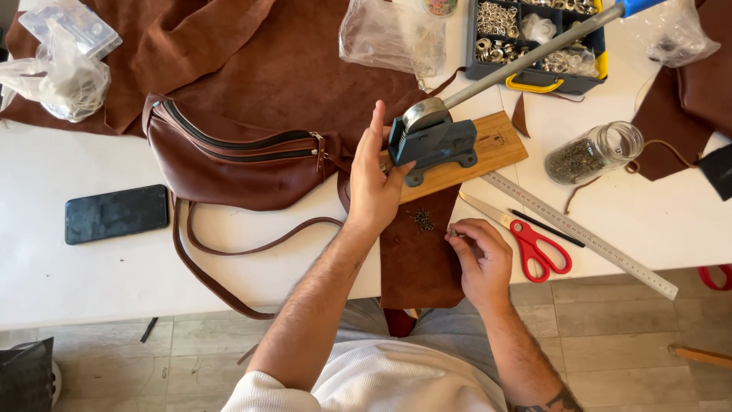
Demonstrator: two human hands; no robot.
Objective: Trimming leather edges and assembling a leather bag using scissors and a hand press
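Resting flat and open against the blue hand press [431, 143], the left hand [374, 183] steadies it on its wooden board [488, 152]. The right hand [479, 255] pinches something tiny, perhaps a rivet, though it is too small to tell, just beside a little heap of rivets [423, 220] on the brown leather strip [419, 259]. Red-handled scissors [526, 240] lie near the right hand; a brown leather bag [236, 164] sits left of the press.
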